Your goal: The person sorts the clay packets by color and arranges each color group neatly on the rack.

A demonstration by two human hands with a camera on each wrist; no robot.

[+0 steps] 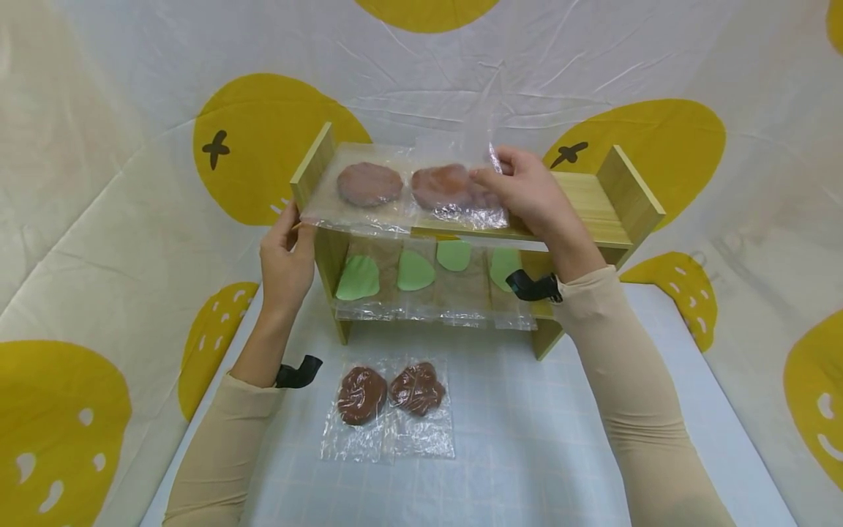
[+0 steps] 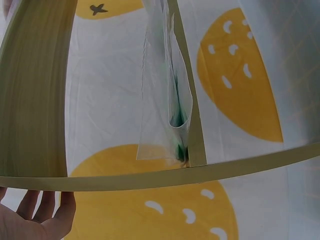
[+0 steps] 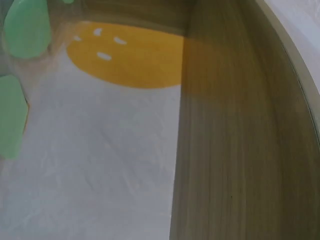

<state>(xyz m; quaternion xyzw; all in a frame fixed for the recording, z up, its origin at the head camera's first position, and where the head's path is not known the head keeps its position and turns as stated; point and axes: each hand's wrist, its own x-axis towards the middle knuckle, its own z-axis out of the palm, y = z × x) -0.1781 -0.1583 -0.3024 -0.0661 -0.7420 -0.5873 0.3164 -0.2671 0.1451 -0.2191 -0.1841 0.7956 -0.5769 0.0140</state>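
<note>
Right hand point(image 1: 527, 192) pinches the top edge of a clear bag point(image 1: 454, 192) holding a flat brown patty, mid-frame on the top shelf of a small wooden rack point(image 1: 612, 212); bag is crinkled, glossy, its lower edge hanging over the shelf front. Just left of it, touching, a second bag point(image 1: 365, 187) with a paler brown patty. Left hand point(image 1: 286, 260) sits at the rack's left front corner, fingers against the shelf edge near that bag's corner; can't tell whether it grips plastic or just steadies the wood. Left wrist view shows only its fingertips point(image 2: 42, 220), loosely straight, under a wood edge. Lower shelf: four green pieces in bags point(image 1: 421, 282), partly hidden by the top shelf and right wrist. Lower centre of frame, two more brown bags point(image 1: 388, 406) on the table point(image 1: 527, 439). No readable writing or labels. Right wrist view is blurred: wood panel, green blobs at upper left, hand not seen.
</note>
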